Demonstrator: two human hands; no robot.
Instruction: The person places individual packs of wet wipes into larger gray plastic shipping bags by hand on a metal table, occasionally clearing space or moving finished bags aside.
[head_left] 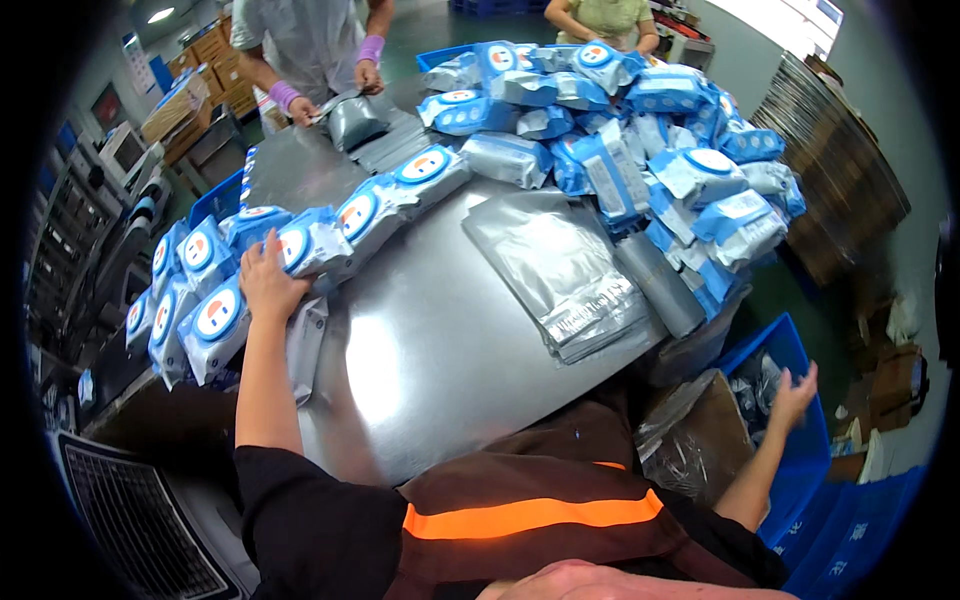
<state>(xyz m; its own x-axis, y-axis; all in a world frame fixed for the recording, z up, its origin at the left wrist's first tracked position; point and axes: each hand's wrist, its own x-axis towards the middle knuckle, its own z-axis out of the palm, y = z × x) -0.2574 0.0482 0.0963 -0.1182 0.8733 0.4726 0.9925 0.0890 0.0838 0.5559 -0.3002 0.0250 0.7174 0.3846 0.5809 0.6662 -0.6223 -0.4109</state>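
My left hand (272, 280) is at the near end of a row of blue-and-white wet wipes packs, its fingers and thumb around the end of one wet wipes pack (312, 243). More packs crowd to its left, among them a wet wipes pack (215, 315) with a round lid label. A pale pack (306, 350) stands on edge just below the hand. Far to the right, my right hand (795, 397) is held over a blue bin (815, 440), fingers spread and nothing in them. Crumpled grey-looking items (752, 385) lie inside that bin.
Flat grey plastic bags (555, 270) lie stacked on the metal table (400, 350), beside a rolled grey bag (662, 285). A large heap of wipes packs (610, 150) fills the far right. Across the table a person's hands (335, 100) hold a grey bag (357, 122). An open cardboard box (700, 430) stands near my right arm.
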